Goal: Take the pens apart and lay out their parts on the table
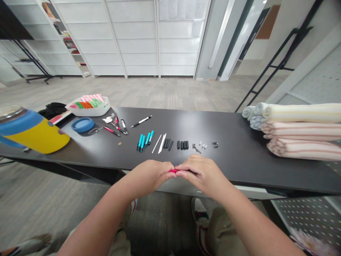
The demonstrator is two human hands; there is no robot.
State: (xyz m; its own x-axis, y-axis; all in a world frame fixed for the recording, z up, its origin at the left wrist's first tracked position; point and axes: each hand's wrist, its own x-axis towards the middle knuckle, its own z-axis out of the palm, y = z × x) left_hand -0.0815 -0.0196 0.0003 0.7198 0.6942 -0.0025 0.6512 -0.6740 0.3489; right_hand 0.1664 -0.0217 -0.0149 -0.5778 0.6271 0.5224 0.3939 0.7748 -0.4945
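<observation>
Both hands meet at the front edge of the dark table, gripping one small pink-red pen part (173, 170) between them. My left hand (153, 174) pinches its left end, and my right hand (201, 172) closes round the other end; most of the part is hidden by fingers. Just beyond the hands lies a row of pen parts: teal barrels (145, 140), white refill tubes (161, 143), thin black tubes (167, 143), short black grips (182, 145), small dark and clear bits (198, 147), and a little pile of springs (215, 144).
On the left are a yellow-blue flask (37, 131), a blue lid (82, 124), a white basket (103, 108) of colourful packets and several red and white pens (112, 131). A black-and-white pen (141, 121) lies farther back. Rolled towels (303, 131) are stacked at the right.
</observation>
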